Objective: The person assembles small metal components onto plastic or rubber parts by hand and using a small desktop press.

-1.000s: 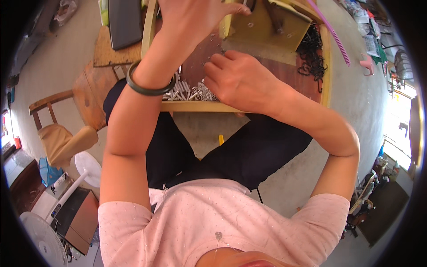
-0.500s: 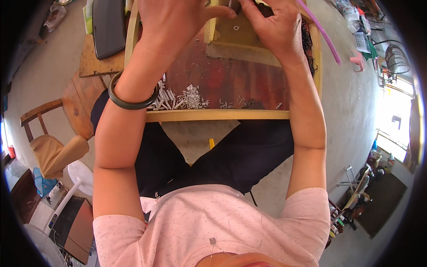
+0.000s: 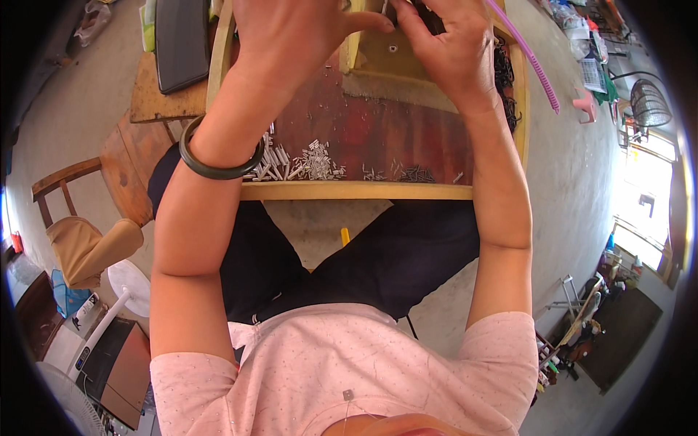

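Note:
My left hand (image 3: 294, 33) is at the upper edge over a wooden tray (image 3: 356, 191), thumb stretched to the right; its other fingers are out of view. Opposite it, my right hand (image 3: 454, 51) is closed, its thumb bent toward the fingers, beside a thin metal piece partly cut off by the picture's edge. What that hand grips is hidden. Both hands are over a yellowish box-like fixture (image 3: 407, 91) with a small round fitting on it. Short silver pins (image 3: 318, 161) and longer silver rods (image 3: 275, 161) lie along the tray's near edge, with dark pins (image 3: 416, 174) to their right.
A purple ribbed hose (image 3: 531, 54) hangs by the tray's right side, near a bunch of thin black pieces (image 3: 503, 76). On the left stand a black padded seat (image 3: 182, 47), a wooden chair (image 3: 123, 174) and a white fan (image 3: 129, 291). A pink stool (image 3: 584, 107) is farther right.
The whole view has shifted slightly. Both hands keep nearly the same pose over the fixture, and the pins lie as before.

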A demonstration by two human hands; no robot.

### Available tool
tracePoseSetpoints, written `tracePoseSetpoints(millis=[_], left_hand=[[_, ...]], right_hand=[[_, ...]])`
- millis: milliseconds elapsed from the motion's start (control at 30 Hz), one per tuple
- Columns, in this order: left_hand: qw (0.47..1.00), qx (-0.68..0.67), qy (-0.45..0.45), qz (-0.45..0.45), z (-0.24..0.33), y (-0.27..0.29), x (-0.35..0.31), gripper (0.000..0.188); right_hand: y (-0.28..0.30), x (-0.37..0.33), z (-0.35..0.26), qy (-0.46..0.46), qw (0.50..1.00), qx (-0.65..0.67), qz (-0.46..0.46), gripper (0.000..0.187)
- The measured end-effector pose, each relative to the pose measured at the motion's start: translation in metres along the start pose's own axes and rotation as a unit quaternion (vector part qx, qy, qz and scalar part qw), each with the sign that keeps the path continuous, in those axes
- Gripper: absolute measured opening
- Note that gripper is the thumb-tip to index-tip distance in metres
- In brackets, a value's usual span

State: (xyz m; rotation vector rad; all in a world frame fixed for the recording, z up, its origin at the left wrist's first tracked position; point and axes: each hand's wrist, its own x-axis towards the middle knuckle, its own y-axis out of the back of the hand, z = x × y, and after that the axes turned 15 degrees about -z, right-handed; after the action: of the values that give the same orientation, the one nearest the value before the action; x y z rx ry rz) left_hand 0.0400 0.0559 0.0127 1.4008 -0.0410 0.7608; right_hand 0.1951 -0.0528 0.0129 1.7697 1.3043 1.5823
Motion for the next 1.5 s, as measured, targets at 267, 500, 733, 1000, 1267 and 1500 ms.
tracePoseSetpoints(millis=[267, 500, 733, 1000, 1267, 1500], left_hand=[[1.000, 0.013, -0.008, 0.003, -0.001, 0.000, 0.001, 0.053], [1.000, 0.025, 0.005, -0.003, -0.001, 0.000, 0.001, 0.057], [1.000, 0.005, -0.007, 0.013, 0.000, 0.002, 0.001, 0.057], [1.000, 0.005, 0.001, -0.003, 0.000, 0.002, 0.002, 0.057], [1.000, -0.003, -0.004, 0.008, -0.001, 0.004, 0.002, 0.058], [1.000, 0.001, -0.004, 0.011, -0.001, 0.001, 0.002, 0.056]], right_hand=[[-0.005, 0.008, -0.030, -0.021, 0.984, -0.177, 0.020, 0.020], [0.005, 0.002, -0.026, -0.026, 0.987, -0.155, -0.014, 0.023], [0.008, 0.002, -0.025, -0.009, 0.992, -0.125, 0.005, 0.020], [0.008, 0.009, -0.028, -0.003, 0.983, -0.182, -0.009, 0.015], [0.015, 0.007, -0.026, 0.007, 0.982, -0.181, -0.047, 0.011], [0.010, 0.001, -0.020, 0.000, 0.992, -0.123, -0.018, 0.015]])
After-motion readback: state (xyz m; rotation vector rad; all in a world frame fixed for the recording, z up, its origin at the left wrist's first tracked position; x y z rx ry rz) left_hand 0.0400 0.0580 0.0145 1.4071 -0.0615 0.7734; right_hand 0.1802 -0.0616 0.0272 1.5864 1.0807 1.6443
